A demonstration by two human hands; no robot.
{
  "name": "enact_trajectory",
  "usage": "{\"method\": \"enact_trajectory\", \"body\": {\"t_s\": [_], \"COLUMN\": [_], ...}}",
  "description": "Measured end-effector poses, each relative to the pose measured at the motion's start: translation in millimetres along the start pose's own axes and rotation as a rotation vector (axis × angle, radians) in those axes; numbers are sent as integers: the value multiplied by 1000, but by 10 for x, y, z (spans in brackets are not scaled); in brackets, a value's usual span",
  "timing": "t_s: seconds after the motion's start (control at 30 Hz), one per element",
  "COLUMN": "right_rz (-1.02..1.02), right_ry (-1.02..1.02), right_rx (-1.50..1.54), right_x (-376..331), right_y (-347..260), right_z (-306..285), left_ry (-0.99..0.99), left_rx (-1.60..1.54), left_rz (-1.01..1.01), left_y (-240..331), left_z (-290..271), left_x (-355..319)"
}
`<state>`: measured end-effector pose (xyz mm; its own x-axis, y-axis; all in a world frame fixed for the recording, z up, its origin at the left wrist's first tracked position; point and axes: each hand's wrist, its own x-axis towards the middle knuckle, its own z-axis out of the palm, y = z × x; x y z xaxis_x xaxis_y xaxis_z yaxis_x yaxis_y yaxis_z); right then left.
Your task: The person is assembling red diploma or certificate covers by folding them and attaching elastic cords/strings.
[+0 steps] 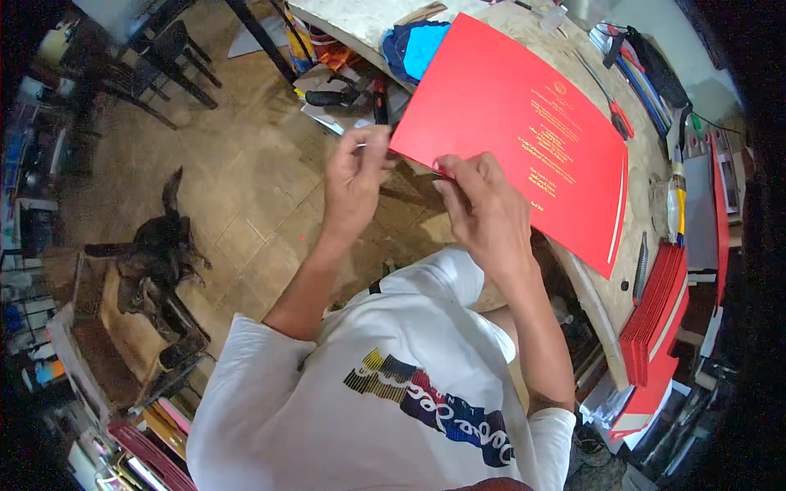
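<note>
A large red card (491, 106) with lines of gold print and a pale strip near its right edge lies over the worktable, its near edge sticking out past the table. My right hand (495, 213) is closed at that near edge, thumb and fingertips pinched on the card. Just off the card's left corner, my left hand (352, 180) is raised with its fingers curled into a pinch. A tiny pale bit shows at those fingertips, too small to name.
Red-handled scissors (620, 121) lie beyond the card on the pale worktable (580, 277). A stack of red cards (652, 319) stands at the right. Blue cloth (420, 51) sits by the far corner. Left, on the tiled floor, is a dark chair-like object (155, 245).
</note>
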<state>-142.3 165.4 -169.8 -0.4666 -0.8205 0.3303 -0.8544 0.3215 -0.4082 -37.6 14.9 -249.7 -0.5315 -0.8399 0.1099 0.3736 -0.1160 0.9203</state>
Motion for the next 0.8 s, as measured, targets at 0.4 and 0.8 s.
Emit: {"method": "enact_trajectory", "body": {"t_s": [0.4,0.8], "right_rz": [5,65], "right_ry": [-56,-82], "right_rx": [29,81], "right_x": [84,76], "right_y": [89,97], "right_z": [139,167], "left_ry": [-169,-162], "left_rx": [8,-20], "left_rz": [-173,-236], "left_y": [24,18], "left_z": [113,95], "left_x": [78,94]}}
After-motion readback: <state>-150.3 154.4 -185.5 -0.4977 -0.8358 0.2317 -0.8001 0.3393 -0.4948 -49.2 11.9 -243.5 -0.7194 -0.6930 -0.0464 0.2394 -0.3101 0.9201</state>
